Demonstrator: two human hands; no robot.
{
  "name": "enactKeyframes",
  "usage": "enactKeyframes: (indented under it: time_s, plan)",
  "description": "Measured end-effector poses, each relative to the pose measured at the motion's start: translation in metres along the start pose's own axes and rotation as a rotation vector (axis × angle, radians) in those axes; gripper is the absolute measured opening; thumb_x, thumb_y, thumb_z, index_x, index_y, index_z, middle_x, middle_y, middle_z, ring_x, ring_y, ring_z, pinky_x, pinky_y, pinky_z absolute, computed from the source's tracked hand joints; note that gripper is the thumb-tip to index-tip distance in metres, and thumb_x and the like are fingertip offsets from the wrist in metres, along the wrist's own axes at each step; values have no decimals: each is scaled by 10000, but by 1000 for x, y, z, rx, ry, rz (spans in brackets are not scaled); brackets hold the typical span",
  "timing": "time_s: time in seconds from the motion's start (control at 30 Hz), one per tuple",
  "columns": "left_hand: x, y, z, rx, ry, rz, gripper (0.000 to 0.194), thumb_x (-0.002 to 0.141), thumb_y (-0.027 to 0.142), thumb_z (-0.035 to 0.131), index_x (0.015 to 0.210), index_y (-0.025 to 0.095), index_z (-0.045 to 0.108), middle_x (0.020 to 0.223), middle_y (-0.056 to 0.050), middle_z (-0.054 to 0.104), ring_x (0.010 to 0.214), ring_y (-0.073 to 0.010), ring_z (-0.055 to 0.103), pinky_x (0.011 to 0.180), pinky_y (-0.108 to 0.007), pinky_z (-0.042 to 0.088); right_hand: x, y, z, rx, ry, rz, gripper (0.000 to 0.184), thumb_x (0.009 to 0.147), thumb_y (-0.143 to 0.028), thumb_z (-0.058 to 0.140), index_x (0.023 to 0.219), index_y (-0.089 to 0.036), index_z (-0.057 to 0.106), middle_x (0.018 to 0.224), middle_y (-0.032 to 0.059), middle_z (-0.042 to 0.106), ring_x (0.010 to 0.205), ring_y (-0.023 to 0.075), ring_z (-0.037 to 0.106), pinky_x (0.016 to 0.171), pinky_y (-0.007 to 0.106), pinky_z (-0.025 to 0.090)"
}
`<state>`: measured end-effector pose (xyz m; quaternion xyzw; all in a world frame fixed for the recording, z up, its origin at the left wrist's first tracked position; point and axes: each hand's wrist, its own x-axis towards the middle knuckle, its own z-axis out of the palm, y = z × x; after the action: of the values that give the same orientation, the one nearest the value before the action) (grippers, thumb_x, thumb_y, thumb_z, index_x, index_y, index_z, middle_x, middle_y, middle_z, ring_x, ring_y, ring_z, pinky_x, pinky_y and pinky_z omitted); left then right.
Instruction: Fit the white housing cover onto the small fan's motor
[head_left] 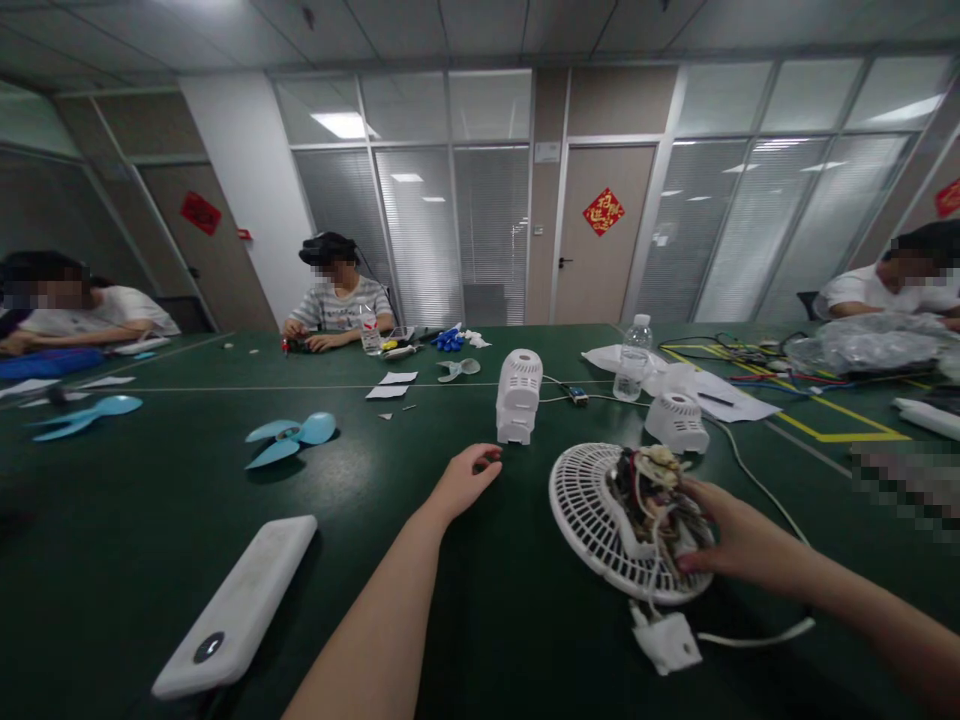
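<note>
Near the far edge of the tabletop (pixel 180 490), left to right: a clear bottle (pixel 370 335) before a seated person (pixel 341 292); a blue bundle (pixel 448 340); a capped bottle (pixel 634 360). Crumpled plastic (pixel 874 343) lies toward the far right corner. Beyond, a door (pixel 604 275) bears a red diamond sign (pixel 604 212).

On the table (pixel 360 570), the fan grille (pixel 587 515) is lying right of centre, with the motor assembly (pixel 656 495) resting on it and the right hand (pixel 716 530) gripping the assembly's right side. A small wired part (pixel 667 642) is lying on the grille's near side. The left hand (pixel 463 483) is extending left of the grille, just before the upright housing (pixel 519 395). Behind the grille, rightward, the second housing (pixel 677 424) is standing; a bottle (pixel 634 360) is standing behind that. At left foreground a casing (pixel 244 600) is lying; behind it the fan blades (pixel 315 428) are lying. Across the table, a co-worker (pixel 341 295) is sitting left of the gloves (pixel 448 339).
</note>
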<state>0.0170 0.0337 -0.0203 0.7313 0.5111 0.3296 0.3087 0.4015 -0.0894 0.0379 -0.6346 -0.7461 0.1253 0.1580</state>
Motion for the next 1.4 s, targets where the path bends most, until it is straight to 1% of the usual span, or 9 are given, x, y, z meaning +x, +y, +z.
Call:
enactKeyframes:
  time_s: [0.13,0.3,0.47,0.6,0.73,0.9,1.13,1.3,1.4]
  plan:
    - [1,-2,5,-119,-86,109,370,883,359,556,1237,256,589,1277,-51,605,1085,-191,611,932,-318,504,25,-69,28,25,-44,-91,954,579,-508,766,1383,-98,458,1418,173,453,1309,360,419,1139,473,305]
    - [9,-15,2,-84,43,117,375,888,353,545,1238,224,578,1305,-63,569,1224,-191,527,1078,-308,388,48,-108,55,60,0,-152,959,580,-559,758,1398,-177,436,1426,115,445,1331,339,381,1131,487,320]
    - [15,-24,-1,-45,82,65,432,860,356,581,1264,208,539,1326,-80,533,1247,-211,506,1080,-322,383,72,-104,33,106,-188,-255,756,664,-329,684,1376,-192,474,1414,106,470,1302,318,435,1114,464,344]
    - [15,-24,-2,-29,73,52,428,854,385,583,1246,217,555,1310,-83,532,1239,-221,510,1078,-336,385,120,-93,17,298,43,-229,572,738,-240,580,1304,-169,533,1300,124,565,1197,308,536,1047,488,401]
    - [14,-22,-4,-26,71,48,475,822,472,607,1229,229,573,1283,-76,545,1206,-242,534,1055,-362,412,185,-94,28,392,257,-259,813,751,-329,627,1468,-171,278,1498,144,319,1361,306,352,1136,500,273]
    - [14,-22,-5,-78,74,32,497,783,509,644,1204,247,603,1255,-71,567,1183,-257,548,1039,-385,425,242,-101,50,510,287,-314,1167,576,-397,802,1510,-201,130,1568,139,132,1447,313,148,1183,489,149]
    - [14,-23,-4,-99,86,28,486,776,485,662,1189,234,609,1243,-81,575,1167,-258,555,1026,-394,432,261,-99,64,706,206,-306,1196,597,-433,792,1516,-203,61,1462,205,333,1277,332,464,1023,529,411]
    - [12,-20,-6,-73,91,31,469,783,453,659,1198,243,601,1247,-74,575,1157,-257,561,1029,-401,427,258,-105,63,751,192,-337,1284,506,-336,849,1517,-291,59,1539,138,212,1346,334,372,1072,535,350]
    - [10,-17,-7,-64,87,26,481,777,474,660,1196,246,599,1247,-70,577,1155,-256,566,1032,-396,427,256,-113,60,770,207,-354,1177,509,-290,844,1489,-277,191,1504,124,297,1323,323,403,1075,518,357]
